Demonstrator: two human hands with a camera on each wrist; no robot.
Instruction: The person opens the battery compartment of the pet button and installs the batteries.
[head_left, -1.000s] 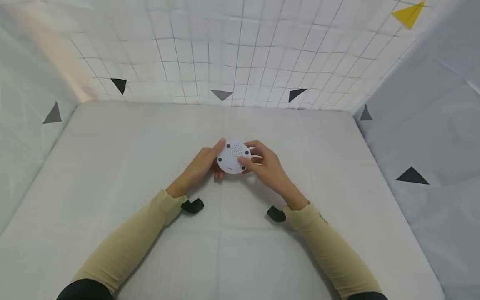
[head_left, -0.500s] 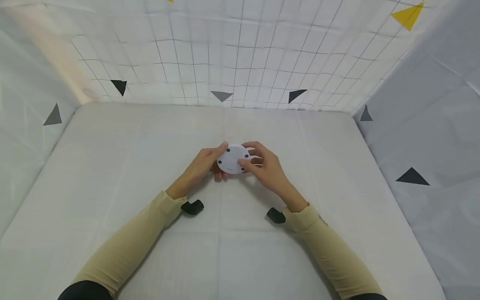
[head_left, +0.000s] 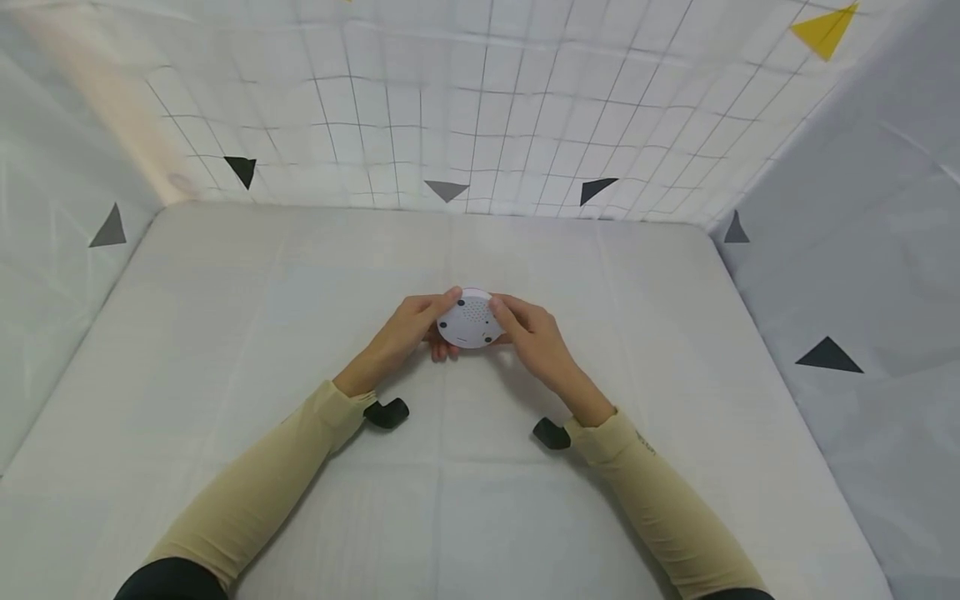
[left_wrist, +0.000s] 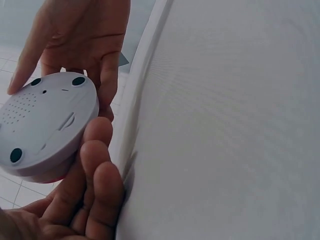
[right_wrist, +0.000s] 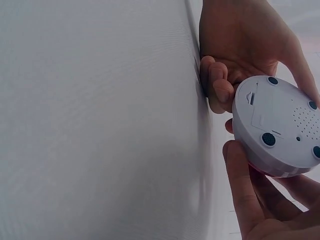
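A round white plastic device (head_left: 469, 329) is held up between both hands above the table, underside toward the head camera. Its underside carries dark round feet, a cluster of small speaker holes and a battery cover, clearest in the right wrist view on the device (right_wrist: 267, 112). A bit of red shows beneath the device (left_wrist: 55, 120) in the left wrist view. My left hand (head_left: 405, 332) grips the left edge, thumb on top. My right hand (head_left: 542, 340) grips the right edge, its thumb on the underside near the holes. The device's other face is mostly hidden.
A white cloth-covered table (head_left: 300, 500) lies below the hands. At the back stands a white gridded wall (head_left: 420, 108) with dark triangle markers. A grey side panel (head_left: 862, 275) rises on the right. Black wrist-camera mounts (head_left: 387, 413) stick out from the cuffs.
The right thumb has shifted from the middle of the device up toward its upper right edge. The device has tipped slightly. The left hand keeps its grip.
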